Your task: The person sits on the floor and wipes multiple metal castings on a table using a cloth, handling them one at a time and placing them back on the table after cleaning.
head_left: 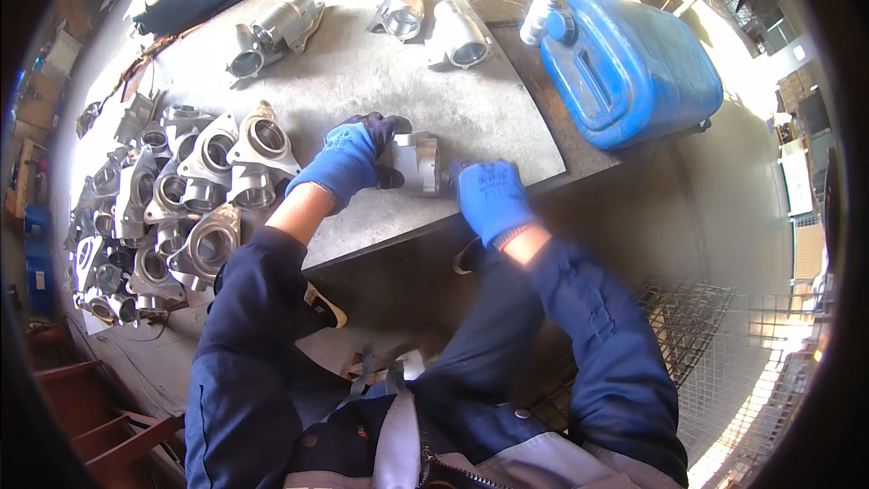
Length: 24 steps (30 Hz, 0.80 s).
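Observation:
A silvery metal pipe-fitting casting [416, 165] rests on the grey metal tabletop [353, 63] near its front edge. My left hand [348, 156], in a blue glove with dark fingertips, is closed on the casting's left side. Just right of the casting is my right hand [491, 199], in a matching glove. Its fingers are curled in toward the casting, and what they hold, if anything, is hidden. A narrow gap seems to lie between that hand and the casting.
Several similar castings [213, 249] crowd the table's left side. More stand at the back, including a double one [276, 32] and a tubular one [459, 36]. A blue jerrycan [634, 68] and a small white bottle [540, 18] occupy the right. Wire mesh baskets [697, 326] stand below right.

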Available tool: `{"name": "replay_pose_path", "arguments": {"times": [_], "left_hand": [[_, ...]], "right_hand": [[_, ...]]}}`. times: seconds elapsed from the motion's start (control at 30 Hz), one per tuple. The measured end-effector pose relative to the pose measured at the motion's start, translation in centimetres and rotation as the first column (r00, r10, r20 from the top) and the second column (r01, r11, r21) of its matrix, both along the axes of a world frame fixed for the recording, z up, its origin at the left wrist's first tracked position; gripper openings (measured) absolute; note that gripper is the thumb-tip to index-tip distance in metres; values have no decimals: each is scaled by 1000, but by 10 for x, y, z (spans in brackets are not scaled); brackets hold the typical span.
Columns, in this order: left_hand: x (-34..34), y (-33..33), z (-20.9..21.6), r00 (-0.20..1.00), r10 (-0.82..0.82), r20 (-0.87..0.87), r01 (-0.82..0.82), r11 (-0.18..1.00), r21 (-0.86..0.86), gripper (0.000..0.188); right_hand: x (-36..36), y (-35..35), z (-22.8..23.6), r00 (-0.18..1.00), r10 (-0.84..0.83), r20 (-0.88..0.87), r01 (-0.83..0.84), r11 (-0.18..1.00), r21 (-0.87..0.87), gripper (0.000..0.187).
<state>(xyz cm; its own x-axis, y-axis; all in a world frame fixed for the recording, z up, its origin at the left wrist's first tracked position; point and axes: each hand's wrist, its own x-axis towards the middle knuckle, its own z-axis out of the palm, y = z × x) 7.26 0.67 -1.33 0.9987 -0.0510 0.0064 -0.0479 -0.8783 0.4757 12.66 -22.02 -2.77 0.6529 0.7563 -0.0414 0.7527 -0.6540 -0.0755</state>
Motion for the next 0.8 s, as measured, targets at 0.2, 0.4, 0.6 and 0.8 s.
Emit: {"name": "replay_pose_path", "arguments": {"times": [0.2, 0.4, 0.6, 0.8], "left_hand": [[0, 6, -4, 1000, 3, -11, -3, 999, 35, 72], [-2, 1, -1, 999, 33, -12, -33, 999, -26, 70], [-3, 0, 2, 999, 29, -13, -29, 999, -22, 70], [-3, -2, 7, 998, 48, -31, -48, 999, 3, 71]], "right_hand": [[-2, -3, 2, 999, 25, -44, -28, 998, -64, 13], [6, 9, 10, 999, -5, 48, 9, 997, -71, 15], [-8, 4, 3, 997, -39, 72, 45, 994, -96, 16], [-16, -5, 3, 1000, -19, 20, 21, 995, -95, 17]]}}
